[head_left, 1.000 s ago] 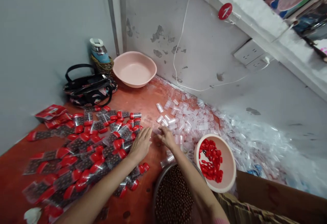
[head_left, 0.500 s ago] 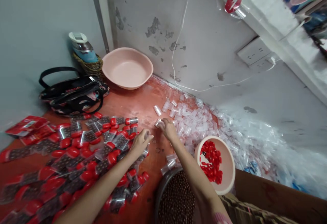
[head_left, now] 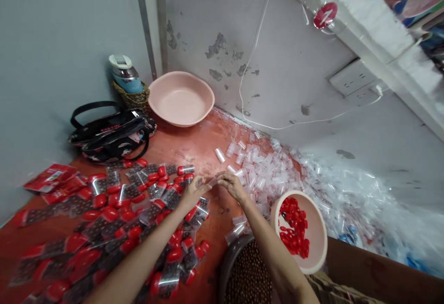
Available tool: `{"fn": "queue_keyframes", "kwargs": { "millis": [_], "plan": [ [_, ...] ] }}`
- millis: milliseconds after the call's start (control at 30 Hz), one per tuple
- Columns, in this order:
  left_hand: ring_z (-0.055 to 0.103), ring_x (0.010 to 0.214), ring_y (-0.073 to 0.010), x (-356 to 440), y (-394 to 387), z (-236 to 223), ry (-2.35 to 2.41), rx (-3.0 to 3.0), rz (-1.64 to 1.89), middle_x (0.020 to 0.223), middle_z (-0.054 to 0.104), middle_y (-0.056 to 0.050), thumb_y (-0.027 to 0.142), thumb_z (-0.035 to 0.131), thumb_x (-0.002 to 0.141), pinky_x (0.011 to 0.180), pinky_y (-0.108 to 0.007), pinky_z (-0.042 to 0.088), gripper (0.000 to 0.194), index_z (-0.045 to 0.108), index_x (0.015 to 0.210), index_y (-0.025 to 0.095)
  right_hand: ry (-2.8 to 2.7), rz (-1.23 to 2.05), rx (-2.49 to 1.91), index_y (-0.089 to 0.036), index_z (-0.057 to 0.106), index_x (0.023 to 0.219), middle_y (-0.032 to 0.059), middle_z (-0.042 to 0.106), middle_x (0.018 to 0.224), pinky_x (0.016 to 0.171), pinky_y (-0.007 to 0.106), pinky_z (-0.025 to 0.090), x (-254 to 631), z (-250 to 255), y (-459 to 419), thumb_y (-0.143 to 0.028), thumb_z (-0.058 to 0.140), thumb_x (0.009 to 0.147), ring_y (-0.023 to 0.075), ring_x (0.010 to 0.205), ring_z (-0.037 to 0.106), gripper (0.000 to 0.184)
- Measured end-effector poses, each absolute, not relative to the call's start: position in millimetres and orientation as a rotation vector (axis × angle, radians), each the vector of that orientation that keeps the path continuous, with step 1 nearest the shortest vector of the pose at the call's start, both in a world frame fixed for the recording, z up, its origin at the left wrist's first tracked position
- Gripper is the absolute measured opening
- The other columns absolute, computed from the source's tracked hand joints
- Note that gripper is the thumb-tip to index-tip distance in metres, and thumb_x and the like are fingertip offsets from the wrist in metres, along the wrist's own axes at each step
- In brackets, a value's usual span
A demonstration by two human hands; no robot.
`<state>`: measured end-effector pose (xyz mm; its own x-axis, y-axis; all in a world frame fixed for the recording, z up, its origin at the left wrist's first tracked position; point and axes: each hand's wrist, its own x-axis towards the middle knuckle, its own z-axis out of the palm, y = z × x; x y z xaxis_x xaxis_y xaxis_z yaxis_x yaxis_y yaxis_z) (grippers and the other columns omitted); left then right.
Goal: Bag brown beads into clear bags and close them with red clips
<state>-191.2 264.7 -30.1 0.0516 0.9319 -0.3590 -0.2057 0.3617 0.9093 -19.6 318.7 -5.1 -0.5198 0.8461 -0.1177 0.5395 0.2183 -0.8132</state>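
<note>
My left hand (head_left: 193,194) and my right hand (head_left: 232,185) meet over the red floor, fingers pinched together on a small clear plastic tube (head_left: 212,182) between them. To the left lies a spread of filled tubes with red caps (head_left: 114,211). To the right is a heap of empty clear tubes (head_left: 263,170). A pink bowl of red caps (head_left: 298,230) sits by my right forearm. A dark bowl of small brown beads (head_left: 248,276) lies below my arms.
An empty pink basin (head_left: 181,98) stands in the corner by the wall. A black handbag (head_left: 111,133) and a bottle in a woven holder (head_left: 126,79) are at the back left. Red packets (head_left: 52,176) lie at far left. A white cable (head_left: 256,49) hangs down the wall.
My left hand went from lying flat on the filled tubes to pinching. Both hands have come together on one clear tube. The camera view shifted slightly.
</note>
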Motion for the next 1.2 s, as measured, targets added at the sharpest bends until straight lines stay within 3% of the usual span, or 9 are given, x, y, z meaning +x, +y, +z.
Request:
{"fn": "queue_keyframes", "kwargs": {
  "millis": [133,267,467,600,700,833,900,1033,1200],
  "plan": [
    [0.059,0.058,-0.0152,-185.1,264.6,-29.2,1.016,0.725,0.909,0.063,0.058,0.001,0.041,0.07,0.056,0.056,-0.027,0.045,0.038,0.049,0.073,0.015,-1.993,1.589,-1.023,-0.021,0.066,0.08,0.0035,0.058,0.102,0.083,0.03,0.04,-26.4,17.0,314.5,-0.034,0.058,0.076,0.0163,0.095,0.054,0.015],
    [0.06,0.054,-0.0142,-185.6,262.9,-22.7,0.88,0.57,0.885,0.064,0.059,0.001,0.037,0.065,0.065,0.055,-0.027,0.046,0.044,0.048,0.1,0.016,-1.933,1.664,-1.163,-0.02,0.063,0.092,0.0046,0.057,0.104,0.08,0.03,0.043,-31.1,6.0,344.0,-0.037,0.061,0.072,0.0169,0.091,0.055,0.026],
    [0.059,0.074,-0.0152,-190.5,273.4,-28.8,1.135,0.723,1.02,0.076,0.061,0.0,0.028,0.066,0.061,0.072,-0.028,0.046,0.026,0.056,0.083,0.017,-2.131,0.66,-1.999,-0.012,0.05,0.11,0.0142,0.056,0.106,0.082,0.037,0.039,-44.9,-40.6,398.3,-0.035,0.059,0.072,0.0244,0.097,0.051,0.045],
    [0.058,0.07,-0.0154,-195.2,282.2,-32.5,1.408,0.91,1.069,0.074,0.059,0.001,0.03,0.064,0.064,0.071,-0.03,0.046,0.025,0.05,0.08,0.018,-2.369,0.372,-2.083,-0.015,0.051,0.106,0.0125,0.055,0.102,0.082,0.038,0.038,-47.6,-54.4,402.4,-0.035,0.053,0.077,0.0251,0.095,0.051,0.035],
    [0.057,0.087,-0.0227,-203.9,290.1,-26.3,1.612,1.357,0.981,0.087,0.061,-0.005,0.03,0.065,0.064,0.078,-0.038,0.044,0.029,0.05,0.087,0.019,-2.473,0.537,-1.868,-0.017,0.049,0.11,0.0102,0.054,0.104,0.081,0.033,0.039,-36.9,-48.8,395.4,-0.031,0.05,0.08,0.0203,0.092,0.053,0.033],
    [0.038,0.119,-0.0286,-211.6,303.1,-12.5,1.491,2.008,0.889,0.122,0.049,-0.013,0.022,0.063,0.067,0.098,-0.045,0.029,0.034,0.05,0.098,0.017,-2.516,0.916,-1.379,-0.016,0.044,0.116,0.0089,0.053,0.107,0.083,0.03,0.041,-23.0,-20.8,376.7,-0.019,0.055,0.074,0.0175,0.095,0.053,0.043],
    [0.043,0.115,-0.028,-210.5,307.9,-6.1,1.405,2.14,0.751,0.118,0.052,-0.013,0.02,0.061,0.069,0.094,-0.043,0.034,0.038,0.047,0.104,0.016,-2.421,1.112,-1.221,-0.017,0.044,0.116,0.0077,0.055,0.105,0.082,0.031,0.042,-21.7,-3.3,364.9,-0.021,0.059,0.072,0.017,0.094,0.054,0.046],
    [0.06,0.082,-0.0235,-205.5,307.9,3.2,1.343,2.123,0.497,0.09,0.062,-0.009,0.025,0.055,0.073,0.066,-0.031,0.045,0.031,0.045,0.101,0.018,-2.071,1.447,-1.197,-0.017,0.051,0.101,0.0042,0.059,0.093,0.075,0.029,0.046,-22.1,21.0,346.2,-0.029,0.066,0.067,0.0151,0.083,0.058,0.039],
    [0.061,0.073,-0.0205,-213.8,291.5,8.6,1.484,1.903,0.568,0.081,0.062,-0.003,0.032,0.055,0.072,0.063,-0.028,0.044,0.028,0.046,0.096,0.021,-1.587,1.448,-1.439,-0.015,0.057,0.09,0.0032,0.062,0.081,0.066,0.028,0.048,-3.8,31.4,333.5,-0.031,0.069,0.061,0.0149,0.071,0.059,0.035]
  ]
}}
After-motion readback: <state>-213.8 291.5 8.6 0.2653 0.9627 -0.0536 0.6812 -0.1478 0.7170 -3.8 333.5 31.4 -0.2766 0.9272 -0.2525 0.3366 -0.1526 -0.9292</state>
